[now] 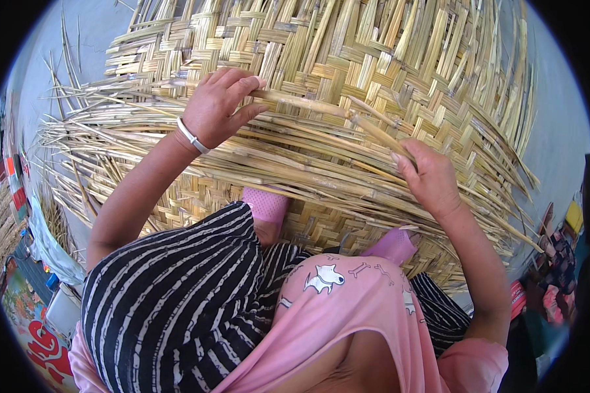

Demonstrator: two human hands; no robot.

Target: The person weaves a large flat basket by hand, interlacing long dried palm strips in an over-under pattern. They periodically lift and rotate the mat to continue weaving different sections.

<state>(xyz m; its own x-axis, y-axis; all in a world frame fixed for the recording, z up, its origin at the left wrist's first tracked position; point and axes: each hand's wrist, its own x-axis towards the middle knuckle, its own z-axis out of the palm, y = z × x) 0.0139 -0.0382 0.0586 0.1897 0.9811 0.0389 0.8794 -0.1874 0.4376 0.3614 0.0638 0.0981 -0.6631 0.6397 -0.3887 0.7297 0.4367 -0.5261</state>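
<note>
Cane, one, bent between two holds: pinched by thumb and fingers of the left grip, at eleven o'clock from picture centre, and of the right grip, near three, apparently to control the span between. From the left grip it runs toward three to four o'clock into the right; loose canes lie at six o'clock beneath, across the mat, presumably for easy reach.
</note>
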